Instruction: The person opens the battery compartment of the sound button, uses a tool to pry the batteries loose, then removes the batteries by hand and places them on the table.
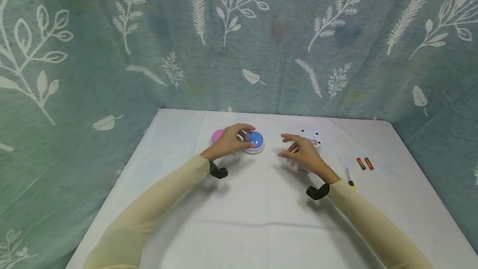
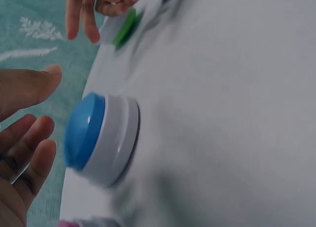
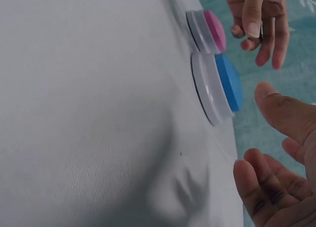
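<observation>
left hand (image 2: 29, 143): near, apart from blue-topped button (image 2: 106, 138) | right hand (image 2: 88, 10): near green item (image 2: 126, 27) | pink item (image 2: 68, 224): bottom edge

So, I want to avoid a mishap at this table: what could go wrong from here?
The left grip is close to the blue-domed button, which might get pressed or nudged into the pink-domed button beside it.

The screwdriver lies right by the right sleeve in the head view, so a sweep of that arm could knock it.

The two batteries lie loose and might roll if bumped.
</observation>
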### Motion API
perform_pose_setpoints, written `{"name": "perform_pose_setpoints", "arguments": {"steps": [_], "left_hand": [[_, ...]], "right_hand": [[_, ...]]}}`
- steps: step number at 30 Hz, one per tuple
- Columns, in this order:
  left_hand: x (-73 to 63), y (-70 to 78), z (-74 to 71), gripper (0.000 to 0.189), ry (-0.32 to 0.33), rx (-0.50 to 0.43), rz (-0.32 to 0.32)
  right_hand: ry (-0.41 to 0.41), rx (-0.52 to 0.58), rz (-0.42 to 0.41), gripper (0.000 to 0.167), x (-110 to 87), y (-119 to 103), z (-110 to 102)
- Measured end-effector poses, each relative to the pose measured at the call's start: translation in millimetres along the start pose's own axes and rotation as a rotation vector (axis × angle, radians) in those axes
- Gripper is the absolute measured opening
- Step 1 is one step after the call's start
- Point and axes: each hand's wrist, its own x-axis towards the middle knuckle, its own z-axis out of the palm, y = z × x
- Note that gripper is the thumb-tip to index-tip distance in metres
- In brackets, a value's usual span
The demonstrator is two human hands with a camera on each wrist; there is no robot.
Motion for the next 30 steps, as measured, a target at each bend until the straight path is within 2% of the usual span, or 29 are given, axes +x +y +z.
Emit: {"name": "perform_pose_setpoints", "arguments": {"steps": [6, 10, 24, 30], "left_hand": [[-1.9, -18.3, -9.4, 0.058, 0.011, 0.048, 0.039], [-2.5, -25.0, -13.4, 0.058, 0.009, 0.082, 0.035], [3.8, -29.2, -16.4, 0.068, -0.021, 0.214, -0.024], [9.8, -31.5, -17.2, 0.071, -0.059, 0.288, 0.008]], "right_hand": [[-0.031, 0.013, 0.015, 0.069, 11.7, -4.7, 16.3], [-0.042, -0.006, 0.032, 0.071, 20.1, -10.8, 26.5], [-0.068, -0.031, 0.069, 0.073, 42.2, -17.2, 52.0], [-0.075, 0.026, 0.097, 0.075, 48.7, -16.4, 57.5]]}}
